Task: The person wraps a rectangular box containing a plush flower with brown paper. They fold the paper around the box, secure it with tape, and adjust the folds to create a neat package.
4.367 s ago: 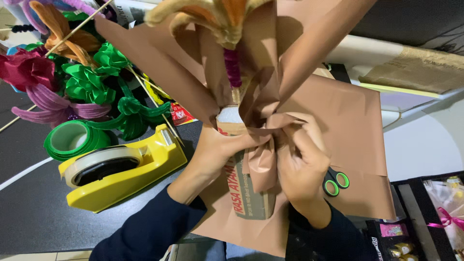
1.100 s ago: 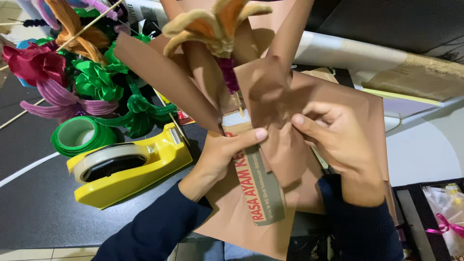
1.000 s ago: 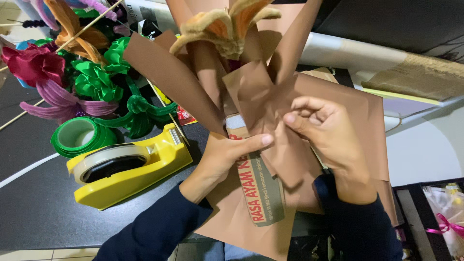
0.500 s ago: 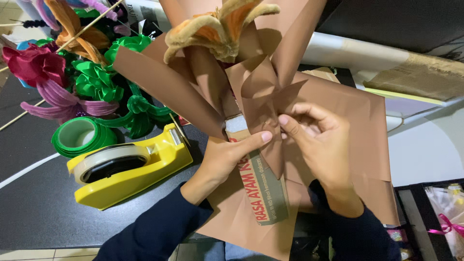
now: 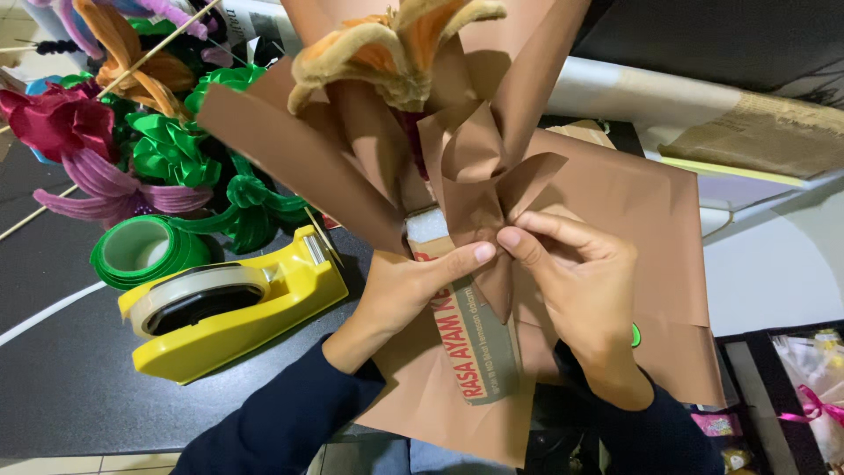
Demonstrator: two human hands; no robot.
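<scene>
A bouquet of brown wrapping paper [image 5: 607, 211] stands upright in front of me, with a fuzzy orange and tan flower [image 5: 387, 53] at its top. My left hand [image 5: 404, 286] grips the bouquet's neck around a small printed box [image 5: 479, 347]. My right hand [image 5: 580, 290] pinches a folded brown paper piece [image 5: 483, 189] against the neck, thumb and forefinger meeting my left thumb. Both sleeves are dark blue.
A yellow tape dispenser [image 5: 237, 299] sits on the dark table at the left, next to a roll of green tape [image 5: 145, 251]. Behind them lie green, magenta, purple and orange craft flowers [image 5: 176, 149]. Green scissor handles [image 5: 635, 334] peek from under the paper. Pink-ribboned packets [image 5: 813, 378] lie at far right.
My right hand has come in from the right side of the paper to the bouquet's neck, pressing the folded piece there. My left hand keeps its grip.
</scene>
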